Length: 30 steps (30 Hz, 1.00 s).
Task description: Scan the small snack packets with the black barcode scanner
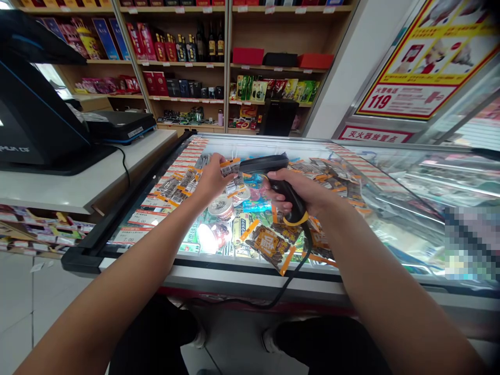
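My right hand [299, 188] is wrapped round the grip of a black barcode scanner [262, 164] with yellow trim. The scanner's head points left, towards my left hand [211, 178]. Between the fingers of that hand is a small snack packet [230, 168] with an orange edge and a printed barcode, close to the scanner's front. Both hands are above the freezer's glass top [183, 211]. On the left lies a group of similar packets [177, 187], barcodes up. More brown and orange snack packets [269, 244] lie below the scanner, and others [336, 177] are heaped to the right.
The scanner's black cord [287, 284] droops over the freezer's front edge [242, 276]. A white counter [133, 151] with a dark checkout machine [35, 109] and a black scale [119, 125] stands at the left. Stocked shelves [179, 63] line the back.
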Each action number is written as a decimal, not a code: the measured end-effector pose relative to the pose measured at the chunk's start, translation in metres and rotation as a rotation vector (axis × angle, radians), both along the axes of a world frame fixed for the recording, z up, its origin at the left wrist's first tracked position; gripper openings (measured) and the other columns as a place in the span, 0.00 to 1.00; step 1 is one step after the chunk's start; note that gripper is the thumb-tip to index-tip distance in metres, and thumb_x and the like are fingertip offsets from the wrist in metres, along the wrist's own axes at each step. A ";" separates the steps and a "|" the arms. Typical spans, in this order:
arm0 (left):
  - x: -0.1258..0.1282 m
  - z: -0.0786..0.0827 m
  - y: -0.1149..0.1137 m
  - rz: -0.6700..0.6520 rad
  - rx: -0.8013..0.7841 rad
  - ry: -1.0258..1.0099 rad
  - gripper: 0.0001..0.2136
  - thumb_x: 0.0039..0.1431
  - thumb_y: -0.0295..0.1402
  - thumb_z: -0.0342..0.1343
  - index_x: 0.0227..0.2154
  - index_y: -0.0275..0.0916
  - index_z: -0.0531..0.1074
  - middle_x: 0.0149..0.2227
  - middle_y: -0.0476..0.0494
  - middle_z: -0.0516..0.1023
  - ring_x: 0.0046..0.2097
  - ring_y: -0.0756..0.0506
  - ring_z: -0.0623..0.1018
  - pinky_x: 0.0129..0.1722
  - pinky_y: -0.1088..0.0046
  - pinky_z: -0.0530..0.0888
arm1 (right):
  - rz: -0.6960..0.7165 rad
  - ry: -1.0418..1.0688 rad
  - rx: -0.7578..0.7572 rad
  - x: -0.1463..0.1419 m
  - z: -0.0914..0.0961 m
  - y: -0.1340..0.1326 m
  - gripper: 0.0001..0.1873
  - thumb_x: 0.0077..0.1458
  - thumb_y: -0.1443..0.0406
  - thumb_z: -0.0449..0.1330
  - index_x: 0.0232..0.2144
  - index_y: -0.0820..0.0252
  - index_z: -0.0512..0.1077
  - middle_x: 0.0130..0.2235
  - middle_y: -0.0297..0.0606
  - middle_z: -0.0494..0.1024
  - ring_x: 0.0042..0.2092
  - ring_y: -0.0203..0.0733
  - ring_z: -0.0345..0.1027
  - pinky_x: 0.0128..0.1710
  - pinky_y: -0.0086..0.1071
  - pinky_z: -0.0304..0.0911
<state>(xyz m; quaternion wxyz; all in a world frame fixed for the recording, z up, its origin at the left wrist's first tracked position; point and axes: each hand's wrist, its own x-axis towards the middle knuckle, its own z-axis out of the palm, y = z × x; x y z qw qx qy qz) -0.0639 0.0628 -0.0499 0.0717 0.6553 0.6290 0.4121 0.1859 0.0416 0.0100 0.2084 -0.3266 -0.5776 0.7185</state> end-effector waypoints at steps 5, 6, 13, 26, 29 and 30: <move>-0.017 0.011 -0.004 0.011 -0.144 0.154 0.20 0.61 0.33 0.58 0.55 0.42 0.63 0.41 0.40 0.77 0.41 0.38 0.79 0.39 0.64 0.70 | -0.161 0.104 -0.038 0.000 0.006 0.000 0.14 0.57 0.56 0.65 0.33 0.57 0.66 0.22 0.28 0.62 0.19 0.30 0.51 0.16 0.24 0.52; -0.023 0.015 -0.007 0.013 -0.199 0.209 0.22 0.60 0.33 0.58 0.57 0.42 0.63 0.43 0.38 0.78 0.44 0.37 0.79 0.40 0.63 0.72 | -0.192 0.121 -0.042 0.001 0.007 0.000 0.14 0.56 0.56 0.65 0.33 0.57 0.66 0.22 0.28 0.63 0.19 0.30 0.51 0.16 0.24 0.52; -0.030 0.036 -0.030 0.019 -0.220 0.688 0.30 0.57 0.34 0.59 0.64 0.39 0.67 0.69 0.26 0.62 0.71 0.22 0.60 0.65 0.42 0.62 | -0.252 0.164 -0.057 0.006 0.014 0.000 0.14 0.56 0.56 0.66 0.34 0.57 0.68 0.22 0.28 0.64 0.20 0.31 0.53 0.17 0.25 0.53; 0.018 0.024 -0.052 -0.776 -0.522 0.557 0.39 0.48 0.50 0.70 0.64 0.51 0.69 0.73 0.36 0.59 0.73 0.27 0.59 0.68 0.47 0.61 | -0.260 0.158 -0.048 0.005 0.015 -0.002 0.16 0.53 0.55 0.67 0.36 0.56 0.67 0.22 0.28 0.66 0.19 0.31 0.54 0.16 0.26 0.52; 0.003 0.024 -0.042 -0.821 -0.458 0.352 0.35 0.48 0.42 0.71 0.61 0.50 0.71 0.64 0.38 0.74 0.62 0.34 0.75 0.59 0.58 0.72 | -0.251 0.145 -0.040 0.005 0.016 -0.001 0.16 0.53 0.55 0.67 0.36 0.56 0.67 0.22 0.28 0.66 0.19 0.32 0.54 0.16 0.27 0.52; -0.003 0.024 -0.038 -0.836 -0.452 0.291 0.35 0.49 0.40 0.71 0.62 0.51 0.70 0.60 0.39 0.77 0.57 0.37 0.78 0.54 0.62 0.74 | -0.245 0.141 -0.036 0.005 0.015 -0.001 0.16 0.53 0.55 0.67 0.35 0.56 0.66 0.22 0.28 0.66 0.19 0.32 0.54 0.16 0.28 0.52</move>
